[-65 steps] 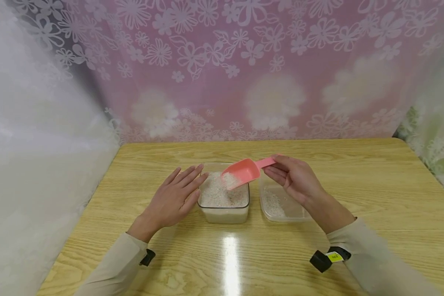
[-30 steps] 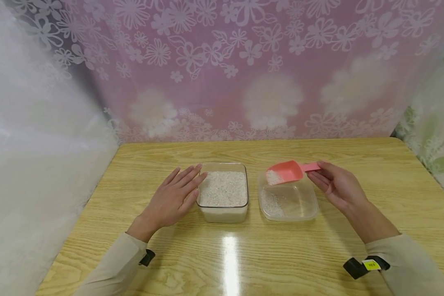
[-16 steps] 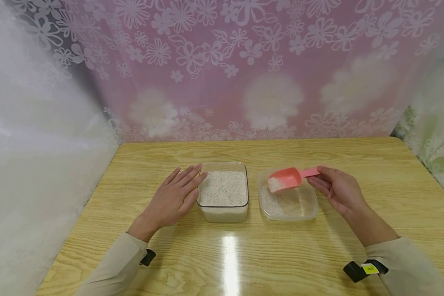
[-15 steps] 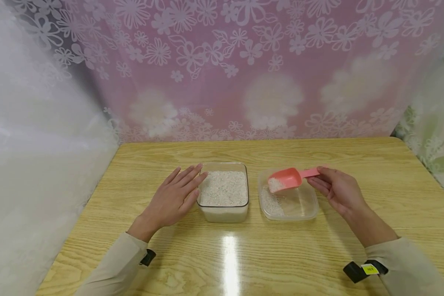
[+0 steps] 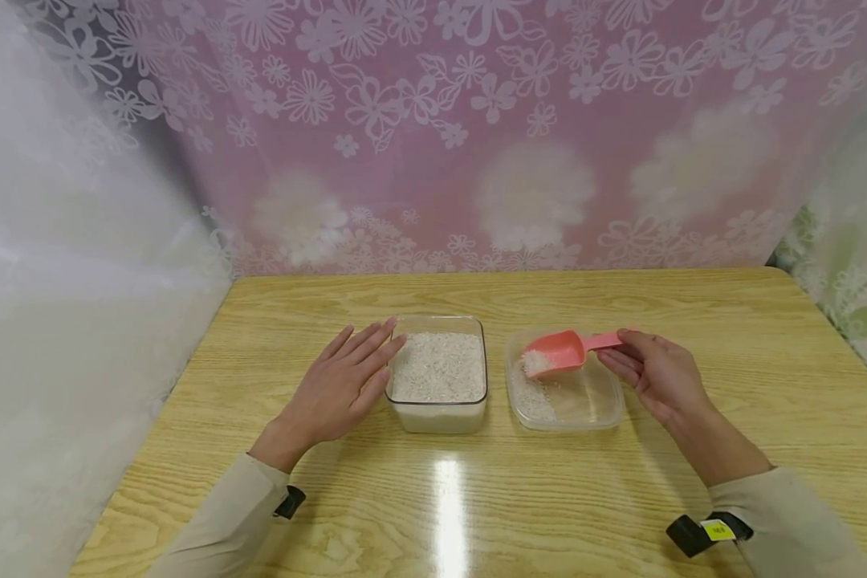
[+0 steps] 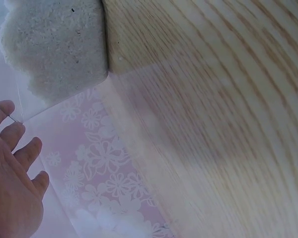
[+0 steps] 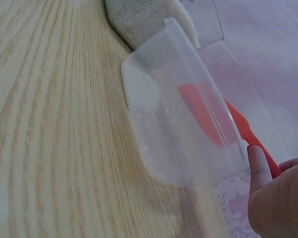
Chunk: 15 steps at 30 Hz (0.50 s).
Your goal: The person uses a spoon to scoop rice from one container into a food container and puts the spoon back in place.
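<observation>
My right hand (image 5: 661, 376), the nearer one, is just right of a clear plastic tub (image 5: 598, 423), thumb and fingers pinching the handle end of a pink scoop (image 5: 562, 350). The scoop's long axis runs crosswise over the tub's far half, its lip leftward, bearing white grains (image 5: 535, 364). Left of the tub, my straight-fingered left hand (image 5: 338, 393), gripping nothing, touches a grain-filled glass box (image 5: 439, 421).

Scoop (image 5: 567, 348) smooth plastic; table (image 5: 549, 498) glossy (wood-grained look).

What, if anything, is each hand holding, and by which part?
The right hand holds the pink scoop by its handle; the left hand holds nothing.
</observation>
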Motion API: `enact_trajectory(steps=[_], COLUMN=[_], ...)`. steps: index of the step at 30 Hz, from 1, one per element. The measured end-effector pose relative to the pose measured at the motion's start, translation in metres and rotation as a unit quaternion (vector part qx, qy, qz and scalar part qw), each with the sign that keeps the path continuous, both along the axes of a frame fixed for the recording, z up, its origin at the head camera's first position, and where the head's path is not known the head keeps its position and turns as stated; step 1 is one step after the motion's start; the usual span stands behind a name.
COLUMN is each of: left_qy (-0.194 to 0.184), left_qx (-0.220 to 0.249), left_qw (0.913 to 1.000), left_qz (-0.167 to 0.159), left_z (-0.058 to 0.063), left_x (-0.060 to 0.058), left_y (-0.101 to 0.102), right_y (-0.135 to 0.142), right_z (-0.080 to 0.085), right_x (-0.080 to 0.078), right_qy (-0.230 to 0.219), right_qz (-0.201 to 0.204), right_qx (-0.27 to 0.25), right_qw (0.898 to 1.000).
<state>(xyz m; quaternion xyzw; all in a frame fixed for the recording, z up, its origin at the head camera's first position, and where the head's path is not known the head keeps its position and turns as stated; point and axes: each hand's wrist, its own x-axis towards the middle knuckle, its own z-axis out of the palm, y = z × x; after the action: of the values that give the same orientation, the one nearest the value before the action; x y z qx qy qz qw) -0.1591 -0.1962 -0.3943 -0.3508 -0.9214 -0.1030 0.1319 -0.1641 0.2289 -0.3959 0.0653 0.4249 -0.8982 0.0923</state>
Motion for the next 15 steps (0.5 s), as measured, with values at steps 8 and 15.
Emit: enact_trajectory(steps=[8, 15], left_qy=[0.003, -0.001], left_qx=[0.005, 0.008], left_qw=[1.0000, 1.0000], left_qz=[-0.004, -0.003], left_z=[-0.0012, -0.0014], left_x=[-0.0008, -0.0006], left_y=[0.0003, -0.0006], right_y=[-0.0040, -0.0076], right_z=[0.0022, 0.0060], right_x=[0.0012, 0.0015], right_qy=[0.011, 0.024], right_qz=[-0.025, -0.040], right_qx=[0.040, 0.082], right_qw=[0.999, 0.996])
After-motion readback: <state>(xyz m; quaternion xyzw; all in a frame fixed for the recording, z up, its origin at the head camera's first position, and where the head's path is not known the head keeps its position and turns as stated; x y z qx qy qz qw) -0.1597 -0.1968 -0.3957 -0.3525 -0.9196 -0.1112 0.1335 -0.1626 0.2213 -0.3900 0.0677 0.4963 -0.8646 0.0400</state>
